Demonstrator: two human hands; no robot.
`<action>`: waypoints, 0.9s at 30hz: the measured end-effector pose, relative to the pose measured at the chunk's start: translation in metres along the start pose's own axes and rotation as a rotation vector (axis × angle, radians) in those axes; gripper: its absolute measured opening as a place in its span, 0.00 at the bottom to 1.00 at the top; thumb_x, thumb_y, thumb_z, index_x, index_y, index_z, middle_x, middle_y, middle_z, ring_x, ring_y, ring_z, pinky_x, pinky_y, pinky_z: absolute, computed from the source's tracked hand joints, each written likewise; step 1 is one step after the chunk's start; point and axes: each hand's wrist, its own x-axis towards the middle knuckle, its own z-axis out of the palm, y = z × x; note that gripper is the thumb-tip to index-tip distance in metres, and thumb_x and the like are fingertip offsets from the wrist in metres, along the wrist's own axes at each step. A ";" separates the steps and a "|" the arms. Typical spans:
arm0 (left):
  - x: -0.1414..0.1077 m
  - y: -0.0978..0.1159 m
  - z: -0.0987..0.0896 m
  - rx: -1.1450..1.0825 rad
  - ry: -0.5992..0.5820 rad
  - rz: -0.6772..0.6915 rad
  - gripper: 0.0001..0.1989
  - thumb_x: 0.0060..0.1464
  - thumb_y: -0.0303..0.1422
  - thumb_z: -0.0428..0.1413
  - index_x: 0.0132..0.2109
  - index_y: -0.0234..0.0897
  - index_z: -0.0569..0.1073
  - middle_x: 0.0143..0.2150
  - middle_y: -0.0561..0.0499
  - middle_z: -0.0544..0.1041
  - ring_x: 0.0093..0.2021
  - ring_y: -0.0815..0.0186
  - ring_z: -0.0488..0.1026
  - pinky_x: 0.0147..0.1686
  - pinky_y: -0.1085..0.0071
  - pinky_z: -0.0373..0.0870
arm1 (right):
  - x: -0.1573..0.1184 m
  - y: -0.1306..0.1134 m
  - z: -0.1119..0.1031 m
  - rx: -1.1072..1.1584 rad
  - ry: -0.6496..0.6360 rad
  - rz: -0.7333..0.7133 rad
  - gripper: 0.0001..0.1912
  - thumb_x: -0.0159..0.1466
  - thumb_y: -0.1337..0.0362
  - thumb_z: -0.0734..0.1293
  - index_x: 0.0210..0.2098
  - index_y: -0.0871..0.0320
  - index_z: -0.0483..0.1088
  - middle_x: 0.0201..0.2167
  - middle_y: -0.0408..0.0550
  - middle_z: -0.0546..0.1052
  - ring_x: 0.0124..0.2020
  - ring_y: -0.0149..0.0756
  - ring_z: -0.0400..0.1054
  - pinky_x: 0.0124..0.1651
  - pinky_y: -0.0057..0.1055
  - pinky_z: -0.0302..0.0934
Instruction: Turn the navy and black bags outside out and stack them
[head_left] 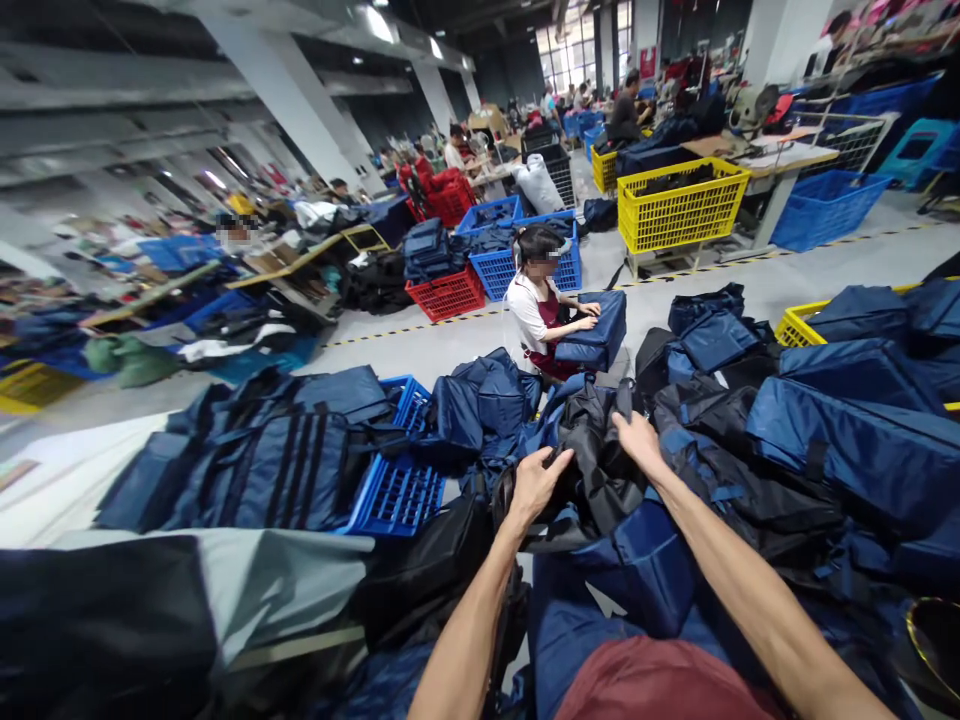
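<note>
In the middle of the head view lies a bag (637, 565) of navy blue fabric with a black, crumpled lining, close in front of my body. My left hand (536, 485) grips the black fabric at the left side of its opening, thumb stretched over the cloth. My right hand (637, 440) pinches a black edge at the far right side of the opening. Both hands are apart, with the dark lining between them. A white mark shows on the blue panel nearer to me.
A seated person (540, 310) handles a blue bag (600, 335) just ahead. Blue bags (847, 430) are heaped at right, and more bags (270, 460) lie at left by a blue basket (397, 495). Yellow (679, 205) and red baskets (448, 295) stand farther off.
</note>
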 end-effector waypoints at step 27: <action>-0.061 -0.027 -0.048 -0.099 0.156 -0.025 0.28 0.60 0.55 0.65 0.25 0.39 0.70 0.28 0.55 0.71 0.31 0.68 0.68 0.35 0.73 0.66 | 0.015 -0.095 -0.090 0.050 0.265 -0.708 0.33 0.73 0.33 0.63 0.32 0.57 0.73 0.26 0.43 0.73 0.28 0.33 0.61 0.34 0.31 0.50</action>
